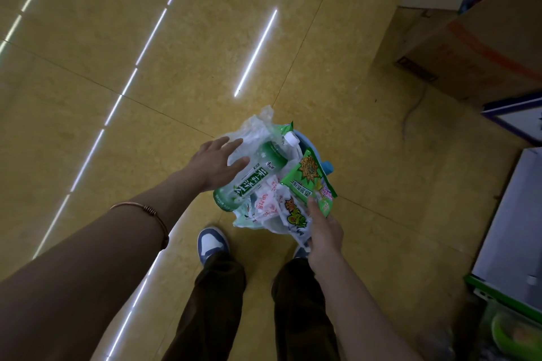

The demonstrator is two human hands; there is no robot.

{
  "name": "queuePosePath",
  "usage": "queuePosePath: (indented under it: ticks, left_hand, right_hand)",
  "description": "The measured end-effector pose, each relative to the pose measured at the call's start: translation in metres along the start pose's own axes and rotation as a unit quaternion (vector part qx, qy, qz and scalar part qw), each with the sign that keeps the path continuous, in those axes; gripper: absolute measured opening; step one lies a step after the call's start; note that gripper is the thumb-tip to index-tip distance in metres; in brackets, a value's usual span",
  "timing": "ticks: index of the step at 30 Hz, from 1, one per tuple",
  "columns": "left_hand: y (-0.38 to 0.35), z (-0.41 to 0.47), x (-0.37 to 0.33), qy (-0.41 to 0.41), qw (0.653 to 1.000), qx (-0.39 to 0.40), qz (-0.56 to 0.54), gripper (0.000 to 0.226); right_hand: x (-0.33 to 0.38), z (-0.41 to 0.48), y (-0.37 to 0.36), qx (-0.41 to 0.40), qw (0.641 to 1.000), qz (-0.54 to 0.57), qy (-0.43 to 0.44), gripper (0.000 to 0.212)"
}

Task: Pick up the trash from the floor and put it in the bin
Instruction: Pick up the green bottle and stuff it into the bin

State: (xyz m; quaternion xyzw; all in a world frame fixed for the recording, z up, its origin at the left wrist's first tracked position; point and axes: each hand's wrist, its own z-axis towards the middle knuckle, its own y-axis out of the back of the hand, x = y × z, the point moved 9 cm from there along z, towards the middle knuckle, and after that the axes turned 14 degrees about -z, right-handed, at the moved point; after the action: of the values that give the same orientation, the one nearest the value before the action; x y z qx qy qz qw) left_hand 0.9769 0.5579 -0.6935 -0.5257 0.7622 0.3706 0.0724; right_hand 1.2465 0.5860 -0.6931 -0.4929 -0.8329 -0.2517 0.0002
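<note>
**Bin overfull: seat the pile, don't let it slide**

Your left hand (215, 164) is flat, with the fingers spread and straight. It rests on the green tea bottle (249, 179) and the clear plastic bag (255, 129) at the bin's left rim and grips nothing. The bottle lies slanted across the heap, cap toward the far rim, base hanging out over the near-left rim.

The blue bin (327, 167) is nearly buried; only its far-right rim shows. A white printed wrapper (293, 214) droops over the near rim. A green snack packet (311, 179) sits on top at the right rim.

Your right hand (324, 233) is at the near-right rim, one finger stretched onto the packet's lower edge. I can't tell if the other fingers pinch the wrapper or just push it; the hand hides them.

I see no trash on the floor (146, 67) around the bin, so my read is that the step is seating the load:
- Use the left palm as a stop.
- Tip the bottle so its base drops inside.
- Tuck the wrapper and packet inward with the right hand.
- Press slowly and on centre. The film is slick, so the bottle will likely roll off the left rim, and a light bin may tip.
</note>
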Motion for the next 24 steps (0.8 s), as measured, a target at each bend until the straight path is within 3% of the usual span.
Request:
queuePosePath:
  ticks: [5, 13, 18, 24]
  left_hand:
    - [-0.001, -0.002, -0.004, -0.002, 1.000, -0.001, 0.005, 0.064]
    - [0.003, -0.003, -0.004, -0.010, 1.000, -0.014, -0.009, 0.066]
    - [-0.001, -0.002, -0.001, -0.006, 1.000, -0.006, -0.011, 0.066]
    - [0.001, -0.002, -0.004, -0.008, 1.000, -0.008, -0.016, 0.066]
  right_hand:
    - [0.015, 0.011, 0.009, -0.002, 0.999, -0.038, 0.011, 0.048]
    - [0.026, 0.027, 0.006, -0.024, 0.998, -0.060, -0.009, 0.078]
    - [0.018, 0.033, 0.007, -0.030, 0.998, -0.051, -0.016, 0.050]
    - [0.018, 0.029, 0.005, -0.025, 0.999, -0.039, -0.003, 0.054]
